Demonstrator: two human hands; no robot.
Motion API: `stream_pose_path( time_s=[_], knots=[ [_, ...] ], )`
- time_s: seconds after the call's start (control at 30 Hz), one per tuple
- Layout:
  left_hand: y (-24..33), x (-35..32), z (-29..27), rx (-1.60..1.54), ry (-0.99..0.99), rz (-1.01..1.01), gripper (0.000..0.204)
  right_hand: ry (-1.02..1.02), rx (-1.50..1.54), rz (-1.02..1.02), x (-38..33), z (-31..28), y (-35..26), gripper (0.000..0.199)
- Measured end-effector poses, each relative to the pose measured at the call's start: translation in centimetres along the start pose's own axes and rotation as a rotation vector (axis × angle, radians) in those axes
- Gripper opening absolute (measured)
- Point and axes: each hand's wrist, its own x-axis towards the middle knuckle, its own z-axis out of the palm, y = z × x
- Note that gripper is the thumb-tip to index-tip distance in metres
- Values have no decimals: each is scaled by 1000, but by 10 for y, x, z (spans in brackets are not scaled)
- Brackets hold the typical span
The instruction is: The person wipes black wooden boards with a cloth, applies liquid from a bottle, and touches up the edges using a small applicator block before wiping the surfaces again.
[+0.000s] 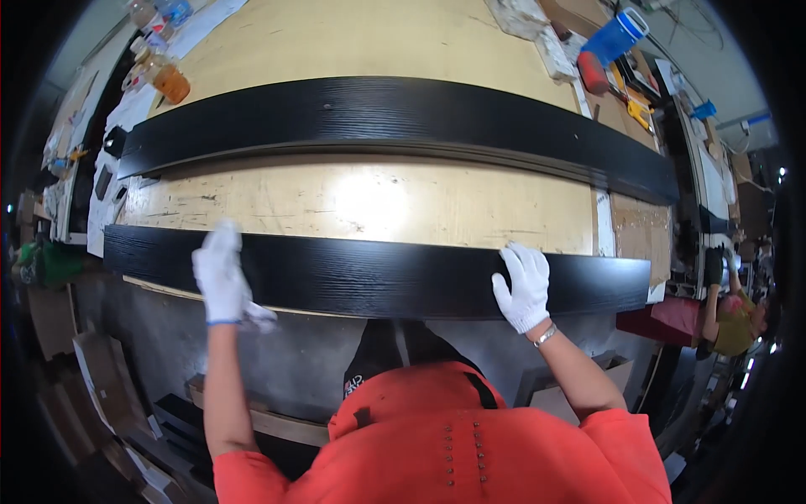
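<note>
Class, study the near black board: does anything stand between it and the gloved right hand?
Nothing visible does: the right hand lies directly on the near black board, right of its middle.

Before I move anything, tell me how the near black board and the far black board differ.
The near black board lies along the near edge of the table; the far black board lies farther across. The gloved right hand rests on the near board, while no hand touches the far one. The far board looks arched, the near one almost straight, though the fisheye lens may cause this. Both are long, with a grain-like surface.
</note>
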Motion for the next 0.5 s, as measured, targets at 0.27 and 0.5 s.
stream_pose_path(
  time_s=[0.27, 0.5],
  knots=[
    [5, -15, -11, 120, -41, -58, 40, -32, -43, 1, 1, 5, -6, 46],
    [-75, 0, -11, 11, 81, -507, 27, -94, -54, -8, 0, 4, -9, 50]
  ],
)
